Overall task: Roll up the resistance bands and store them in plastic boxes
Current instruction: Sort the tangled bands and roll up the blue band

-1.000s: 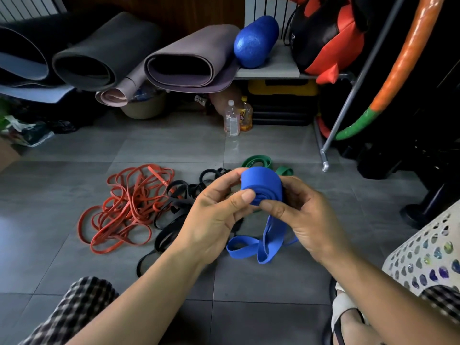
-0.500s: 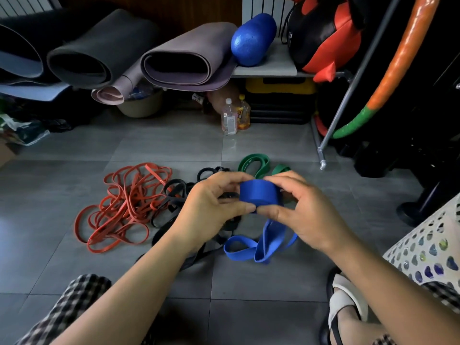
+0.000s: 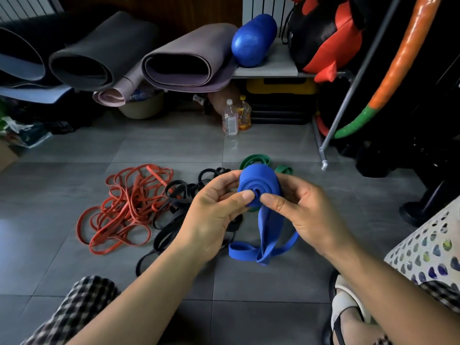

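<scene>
Left of the left hand point(image 3: 211, 215), the red resistance bands point(image 3: 132, 202) and black resistance bands point(image 3: 179, 200) lie unrolled on the floor. The left hand and right hand point(image 3: 308, 215) each pinch the blue resistance band point(image 3: 258, 180) between them. It is partly rolled with its tail hanging, the green resistance band point(image 3: 283, 169) beyond it is loose, and none appears stored.

Matt rubbery blue band point(image 3: 258, 185), glossy floor tiles point(image 3: 174, 145)

Nothing can be read. The clear bottle point(image 3: 230, 120) and the orange bottle point(image 3: 244, 116) on the far floor have printed labels. The red-and-black bag point(image 3: 323, 33) has pale lettering. All of it is too blurred to read.
</scene>
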A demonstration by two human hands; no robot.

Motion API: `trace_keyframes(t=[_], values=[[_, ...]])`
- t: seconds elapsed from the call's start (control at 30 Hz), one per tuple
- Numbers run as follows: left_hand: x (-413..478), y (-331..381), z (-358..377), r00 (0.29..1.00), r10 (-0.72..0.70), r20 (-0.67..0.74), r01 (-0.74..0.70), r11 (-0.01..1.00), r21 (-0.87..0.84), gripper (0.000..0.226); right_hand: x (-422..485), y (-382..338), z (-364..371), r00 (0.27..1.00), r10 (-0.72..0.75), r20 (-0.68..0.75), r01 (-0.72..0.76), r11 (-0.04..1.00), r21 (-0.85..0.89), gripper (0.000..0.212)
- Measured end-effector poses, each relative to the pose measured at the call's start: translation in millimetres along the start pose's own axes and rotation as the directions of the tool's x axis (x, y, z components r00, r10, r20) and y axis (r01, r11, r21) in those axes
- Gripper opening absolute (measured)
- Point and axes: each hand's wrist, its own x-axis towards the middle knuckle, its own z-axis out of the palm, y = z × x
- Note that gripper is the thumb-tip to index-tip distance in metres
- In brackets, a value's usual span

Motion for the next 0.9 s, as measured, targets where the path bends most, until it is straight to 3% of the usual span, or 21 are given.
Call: trace_keyframes(t=[0.07,0.13,0.2,0.23,0.3,0.4,0.47,0.73,0.83,0.9], values=[[2.9,5.1,-5.0,1.000,0.015,-0.003,-0.014,0.958,0.285,0.036,0.1,-2.0,-7.0,1.000,0.017,0.020,-0.014,0.989,-0.144,0.033],[5.6,10.0,-10.6,0.997,0.067,0.034,-0.074,0.807,0.585,0.046,-1.7,-0.2,-9.8,0.999,0.009,0.039,0.008,0.913,-0.407,0.031],[5.1,12.2,-10.5,0.984,0.104,0.148,-0.180,0.654,0.735,0.051,-4.2,3.8,-8.8,0.997,-0.007,0.080,0.055,0.797,-0.601,0.033],[4.9,12.0,-10.1,0.978,0.113,0.178,-0.209,0.633,0.745,0.048,-4.9,4.3,-7.8,0.996,-0.006,0.090,0.061,0.775,-0.629,0.035],[3.7,12.0,-9.7,0.979,0.136,0.153,-0.205,0.687,0.697,0.041,-4.6,3.7,-7.6,0.997,0.000,0.071,0.041,0.820,-0.571,0.041],[1.9,12.7,-7.9,0.990,0.103,0.097,-0.137,0.876,0.462,0.036,-2.1,-0.9,-9.1,0.998,0.033,0.057,-0.019,0.973,-0.229,0.047],[1.3,12.8,-6.4,0.991,0.100,0.089,-0.120,0.954,0.273,0.031,-1.5,-1.6,-7.7,0.998,0.026,0.048,-0.023,0.997,-0.074,0.046],[3.9,3.7,2.4,0.997,0.061,0.055,-0.051,0.984,-0.172,0.029,4.2,-3.8,-1.1,0.998,-0.055,-0.023,0.057,0.990,0.127,0.034],[6.7,6.6,-0.5,0.996,0.024,0.084,-0.016,0.995,-0.095,0.028,6.7,-3.1,-7.5,0.999,-0.029,0.019,0.029,1.000,0.002,0.033],[8.2,13.0,-4.8,0.994,0.042,0.099,-0.064,0.972,0.227,0.034,6.3,-4.7,-15.7,1.000,-0.018,0.020,0.022,0.980,-0.196,0.032]])
